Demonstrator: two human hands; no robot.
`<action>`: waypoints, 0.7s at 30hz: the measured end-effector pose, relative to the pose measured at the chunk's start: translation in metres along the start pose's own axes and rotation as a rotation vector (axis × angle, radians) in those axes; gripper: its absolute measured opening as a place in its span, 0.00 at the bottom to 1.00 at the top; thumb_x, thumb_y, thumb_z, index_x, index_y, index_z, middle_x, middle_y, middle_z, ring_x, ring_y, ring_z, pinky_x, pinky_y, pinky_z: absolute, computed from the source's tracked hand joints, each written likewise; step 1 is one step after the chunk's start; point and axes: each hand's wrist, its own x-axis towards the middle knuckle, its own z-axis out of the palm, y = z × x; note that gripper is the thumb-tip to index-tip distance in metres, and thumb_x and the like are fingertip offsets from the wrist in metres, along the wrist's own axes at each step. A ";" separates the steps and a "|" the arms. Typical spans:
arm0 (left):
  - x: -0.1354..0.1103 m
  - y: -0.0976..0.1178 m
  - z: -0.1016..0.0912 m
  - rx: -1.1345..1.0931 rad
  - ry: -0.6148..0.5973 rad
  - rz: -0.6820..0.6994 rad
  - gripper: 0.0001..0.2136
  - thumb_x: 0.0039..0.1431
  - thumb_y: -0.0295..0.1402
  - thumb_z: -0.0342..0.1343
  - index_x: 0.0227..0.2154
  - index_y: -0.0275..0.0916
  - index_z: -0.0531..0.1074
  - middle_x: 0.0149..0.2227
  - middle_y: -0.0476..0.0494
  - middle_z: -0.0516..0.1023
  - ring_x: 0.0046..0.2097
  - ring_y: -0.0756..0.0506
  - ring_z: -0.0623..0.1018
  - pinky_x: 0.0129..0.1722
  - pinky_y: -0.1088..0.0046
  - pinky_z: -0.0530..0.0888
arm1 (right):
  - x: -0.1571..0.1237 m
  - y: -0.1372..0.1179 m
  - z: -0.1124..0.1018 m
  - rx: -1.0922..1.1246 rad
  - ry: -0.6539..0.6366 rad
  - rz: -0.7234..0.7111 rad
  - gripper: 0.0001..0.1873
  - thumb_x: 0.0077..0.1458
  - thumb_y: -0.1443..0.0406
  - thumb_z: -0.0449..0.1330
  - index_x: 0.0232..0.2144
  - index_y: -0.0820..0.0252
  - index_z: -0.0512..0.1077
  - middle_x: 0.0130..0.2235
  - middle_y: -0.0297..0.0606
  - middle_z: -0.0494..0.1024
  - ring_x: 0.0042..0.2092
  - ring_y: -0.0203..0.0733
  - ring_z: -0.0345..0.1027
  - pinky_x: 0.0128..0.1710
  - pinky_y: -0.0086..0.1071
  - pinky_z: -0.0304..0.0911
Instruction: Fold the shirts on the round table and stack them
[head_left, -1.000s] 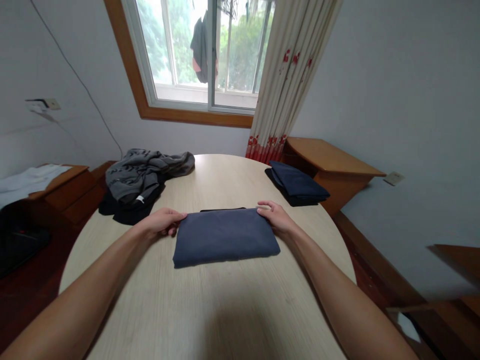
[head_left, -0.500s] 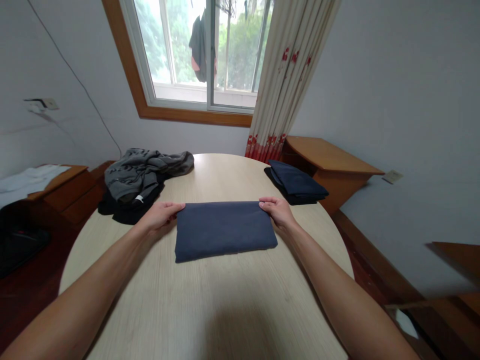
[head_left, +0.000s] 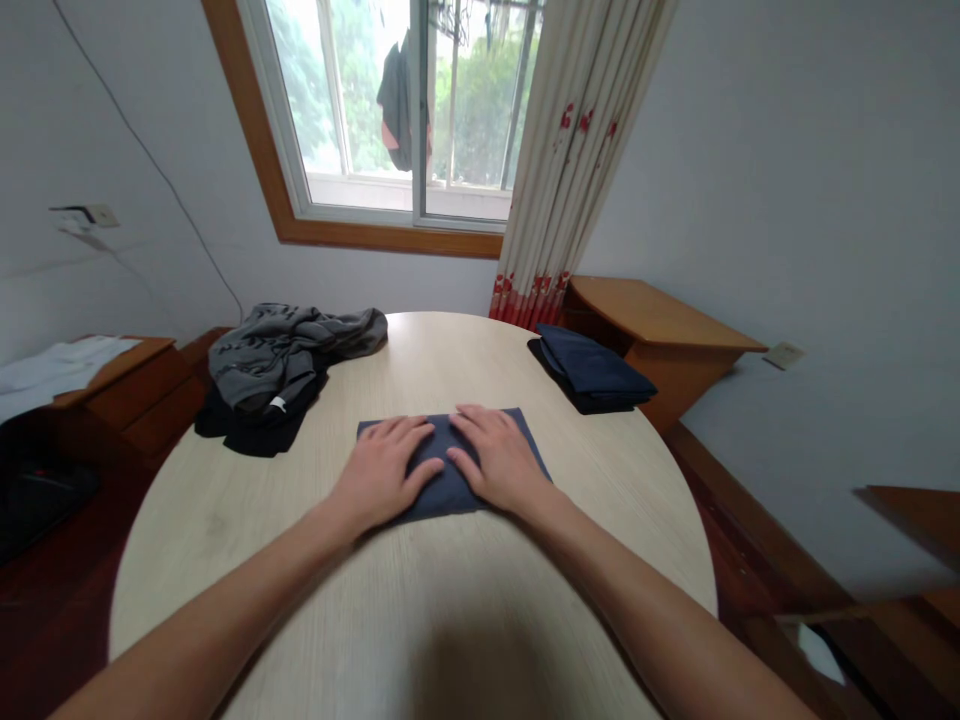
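A folded dark blue garment [head_left: 441, 490] lies flat in the middle of the round table [head_left: 450, 590]; its exact kind does not show. My left hand [head_left: 382, 465] rests palm down on its left half, fingers spread. On the right half lies my right hand [head_left: 499, 455], also flat with the fingers apart. The two thumbs point towards each other, with a narrow strip of cloth showing between them. Both hands cover much of the upper surface.
At the table's back left sits a rumpled heap of grey and black clothes [head_left: 274, 360]. Folded dark clothes [head_left: 592, 365] are stacked at the back right, beside a wooden desk [head_left: 652, 315]. A curtain [head_left: 562, 180] hangs by the window.
Both hands have let go of the garment's far corners and moved inward onto its top, fingers now spread flat. The garment stays in about the same place.
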 end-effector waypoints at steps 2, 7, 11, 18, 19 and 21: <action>-0.002 0.012 0.019 0.039 -0.096 0.052 0.27 0.68 0.50 0.45 0.64 0.42 0.66 0.68 0.39 0.63 0.69 0.32 0.59 0.67 0.44 0.54 | -0.001 -0.008 0.013 0.011 -0.138 -0.071 0.30 0.67 0.57 0.49 0.68 0.58 0.59 0.69 0.44 0.59 0.70 0.50 0.49 0.70 0.50 0.41; -0.004 -0.003 0.036 0.118 -0.207 -0.040 0.30 0.68 0.53 0.42 0.67 0.44 0.61 0.72 0.41 0.53 0.72 0.30 0.49 0.66 0.36 0.49 | 0.001 0.013 0.028 -0.019 -0.247 0.036 0.38 0.66 0.44 0.46 0.69 0.59 0.57 0.71 0.43 0.54 0.73 0.51 0.41 0.71 0.52 0.33; -0.006 -0.017 0.026 0.126 -0.238 -0.116 0.32 0.67 0.54 0.42 0.69 0.47 0.58 0.73 0.44 0.49 0.72 0.29 0.48 0.66 0.40 0.53 | 0.006 0.037 0.022 -0.021 -0.261 0.135 0.40 0.66 0.43 0.45 0.70 0.59 0.55 0.72 0.41 0.51 0.73 0.51 0.38 0.70 0.54 0.34; -0.007 -0.032 0.020 0.150 -0.286 -0.218 0.37 0.65 0.59 0.41 0.71 0.45 0.51 0.73 0.39 0.45 0.72 0.27 0.49 0.65 0.39 0.52 | 0.006 0.081 0.018 0.027 -0.268 0.359 0.38 0.68 0.45 0.44 0.70 0.60 0.53 0.72 0.46 0.52 0.73 0.51 0.42 0.70 0.54 0.38; -0.007 -0.032 0.019 0.166 -0.276 -0.246 0.38 0.65 0.60 0.41 0.71 0.43 0.51 0.73 0.37 0.46 0.71 0.26 0.50 0.64 0.38 0.51 | 0.006 0.083 0.017 0.024 -0.256 0.375 0.37 0.68 0.47 0.43 0.70 0.61 0.53 0.72 0.47 0.52 0.72 0.51 0.43 0.69 0.54 0.38; -0.009 -0.027 0.018 0.209 -0.217 -0.259 0.40 0.64 0.61 0.41 0.71 0.40 0.53 0.72 0.33 0.48 0.71 0.24 0.50 0.64 0.36 0.49 | 0.004 0.079 0.013 -0.009 -0.195 0.380 0.34 0.70 0.50 0.42 0.70 0.61 0.54 0.71 0.48 0.52 0.72 0.52 0.43 0.69 0.55 0.36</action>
